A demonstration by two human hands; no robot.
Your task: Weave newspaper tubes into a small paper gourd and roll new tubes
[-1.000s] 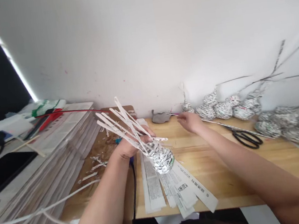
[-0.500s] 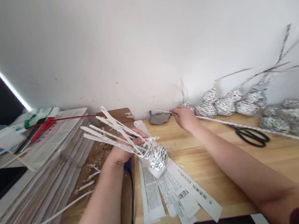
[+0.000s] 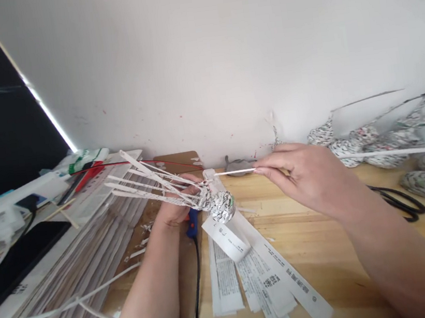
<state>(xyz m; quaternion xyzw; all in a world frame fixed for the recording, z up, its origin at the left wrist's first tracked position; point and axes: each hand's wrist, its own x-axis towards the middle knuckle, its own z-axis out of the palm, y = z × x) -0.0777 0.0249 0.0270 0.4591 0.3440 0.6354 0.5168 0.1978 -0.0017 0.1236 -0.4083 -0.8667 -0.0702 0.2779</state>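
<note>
Left hand (image 3: 175,210): holds paper ball (image 3: 222,207)
Right hand (image 3: 304,174): pinches paper stick (image 3: 387,152)
Weaving: apparently this step; next likely needs even tension

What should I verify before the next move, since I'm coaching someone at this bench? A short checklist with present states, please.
1. Left hand holding the woven paper piece: ok.
2. Right fingers pinching the thin paper strip: ok.
3. Strip straight between fingers and piece: ok.
4. Strip's left end secured in the weave: cannot tell.
5. Black scissors handles fully visible: not ok; the right forearm covers part.
</note>
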